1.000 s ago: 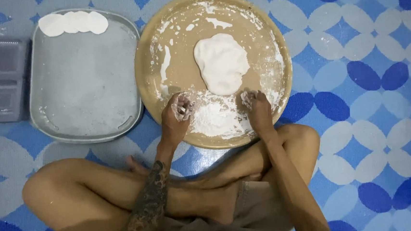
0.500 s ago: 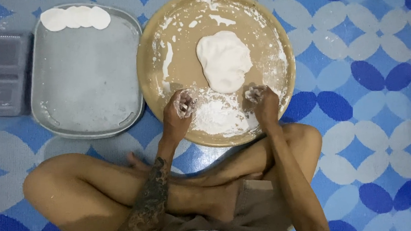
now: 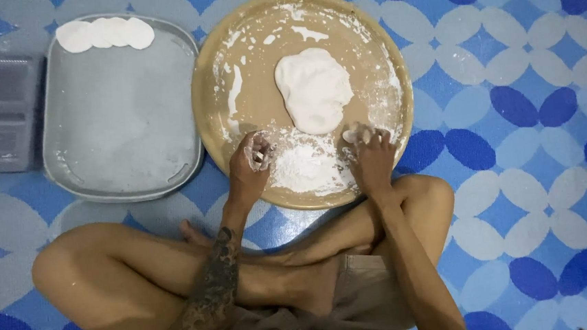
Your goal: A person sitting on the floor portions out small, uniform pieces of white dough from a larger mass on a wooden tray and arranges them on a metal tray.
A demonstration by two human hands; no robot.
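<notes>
Flour-gathering step, by the look of it — left hand (image 3: pixel 250 162) and right hand (image 3: pixel 370 154) resting on the near part of the round tan tray (image 3: pixel 215 74), either side of a loose flour patch (image 3: pixel 305 165). Left fingers (image 3: pixel 259 151) curled loosely over flour, gripping nothing solid; right fingers (image 3: pixel 359 137) bent, dusted white, pinching perhaps a small bit — cannot tell. Dough slab (image 3: pixel 314 89) lying flat at mid-tray, just beyond both hands, untouched. Flat dough discs (image 3: pixel 105 34) lined along the far edge of the grey metal tray (image 3: pixel 122 122) on the floor. Next move probably calls for floured palms brought up onto the slab — gently, evenly.
</notes>
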